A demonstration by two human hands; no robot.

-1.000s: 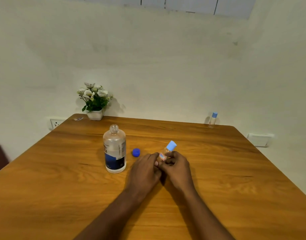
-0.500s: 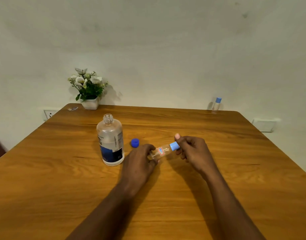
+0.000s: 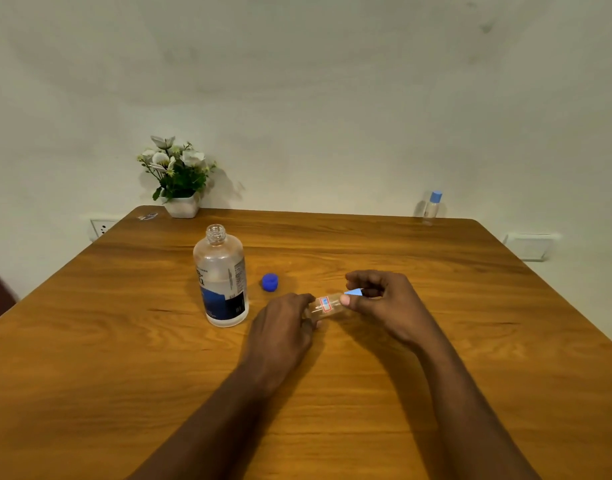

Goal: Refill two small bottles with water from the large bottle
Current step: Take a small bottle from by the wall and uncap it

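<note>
Left hand: its fingers are curled round the base end of the small bottle and grip it.
Right hand: thumb and curled fingertips are closed on the cap end of the same bottle, with the thumb tip pressed at the bottle's neck.
Small bottle: clear, with a red and blue label. It is held between the two sets of fingers, lying nearly flat with the cap end a little higher, above the table.
Light blue cap: on the bottle, mostly hidden inside the right fingers, with one corner showing.
Large bottle: stands upright to the left of the left fingers, near but apart from them. Its neck is open, it has a dark blue label, and it is partly filled with clear liquid.
Dark blue cap: lies on the table between the large bottle and the fingers, just beyond the left knuckles.
Second small bottle: upright with a light blue cap on, at the far table edge, well beyond the right fingers and to their right.
Flower pot: white, at the far left corner, well apart from both hands.
Wall sockets: one lies past the left edge, and a white plate lies past the right edge.
</note>
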